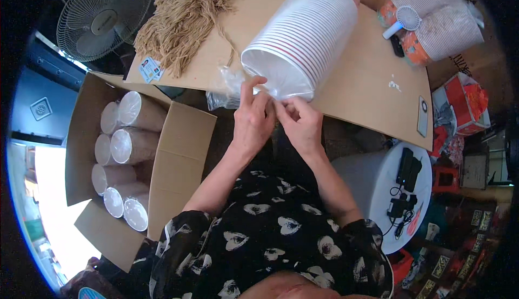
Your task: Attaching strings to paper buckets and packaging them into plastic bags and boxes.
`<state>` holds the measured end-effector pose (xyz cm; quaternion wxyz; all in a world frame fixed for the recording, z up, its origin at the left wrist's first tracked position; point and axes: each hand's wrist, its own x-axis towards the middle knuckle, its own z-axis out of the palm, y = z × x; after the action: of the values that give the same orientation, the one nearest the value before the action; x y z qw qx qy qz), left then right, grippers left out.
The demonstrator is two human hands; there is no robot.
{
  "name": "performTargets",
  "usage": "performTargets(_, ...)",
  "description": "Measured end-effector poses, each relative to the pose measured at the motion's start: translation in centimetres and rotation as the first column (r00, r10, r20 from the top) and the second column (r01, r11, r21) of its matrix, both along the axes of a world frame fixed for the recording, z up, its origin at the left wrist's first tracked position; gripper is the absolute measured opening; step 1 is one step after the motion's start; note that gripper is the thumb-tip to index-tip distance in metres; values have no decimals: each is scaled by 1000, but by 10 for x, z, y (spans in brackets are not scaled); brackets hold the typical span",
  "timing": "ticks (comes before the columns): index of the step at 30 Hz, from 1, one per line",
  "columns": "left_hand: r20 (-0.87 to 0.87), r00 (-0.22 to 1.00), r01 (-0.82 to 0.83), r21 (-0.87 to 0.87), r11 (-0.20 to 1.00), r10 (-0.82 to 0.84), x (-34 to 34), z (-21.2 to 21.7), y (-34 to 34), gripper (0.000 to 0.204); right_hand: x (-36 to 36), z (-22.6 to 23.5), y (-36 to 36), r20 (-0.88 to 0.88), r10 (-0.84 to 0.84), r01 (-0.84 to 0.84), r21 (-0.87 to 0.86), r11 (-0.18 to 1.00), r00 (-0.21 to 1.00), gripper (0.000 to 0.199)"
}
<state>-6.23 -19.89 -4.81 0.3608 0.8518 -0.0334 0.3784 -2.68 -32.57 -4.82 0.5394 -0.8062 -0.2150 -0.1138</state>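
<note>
A long stack of nested white paper buckets (311, 37) lies on its side on the cardboard-topped table (367, 82), its open mouth toward me. Clear plastic bag film (273, 80) wraps the stack and gathers at the near lower rim. My left hand (252, 116) pinches the gathered film, its index finger raised and bent. Close against it, my right hand (300, 123) has thumb and fingers closed on the same film. The exact spot between the fingertips is partly hidden. Crumpled clear plastic (224, 91) hangs over the table edge beside my left hand.
Tan strings (184, 23) are heaped at the far left, near a fan (102, 20). An open carton (181, 164) holds several wrapped cup stacks (143, 112). More wrapped cups (446, 31), a handheld fan (405, 19) and a phone (423, 116) lie right. Black adapters (408, 169) sit on a white drum (373, 174).
</note>
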Motion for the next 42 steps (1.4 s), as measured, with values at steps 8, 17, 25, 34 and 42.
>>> performTargets(8, -172, 976, 68, -357, 932, -137, -1, 13, 0, 18, 4, -7, -18, -169, 45, -24, 129, 991, 985, 8)
performTargets(17, -378, 849, 53, -634, 771, -369, 0, -5, 2, 18, 4, -28, -19, 200, -122, 123, 10, 992, 972, 11)
performTargets(25, -218, 883, 136, -730, 670, -417, 6, -23, -3, 13, 2, -18, -24, 548, -14, 120, -157, 980, 836, 39)
performTargets(34, -57, 899, 213, -810, 547, -435, 2, -25, -17, 12, -2, -19, -37, 645, 5, 172, -212, 962, 764, 28)
performTargets(42, -194, 903, 91, -787, 611, -384, -8, -10, -27, 12, -11, -20, -45, 634, -9, 252, -294, 922, 773, 28)
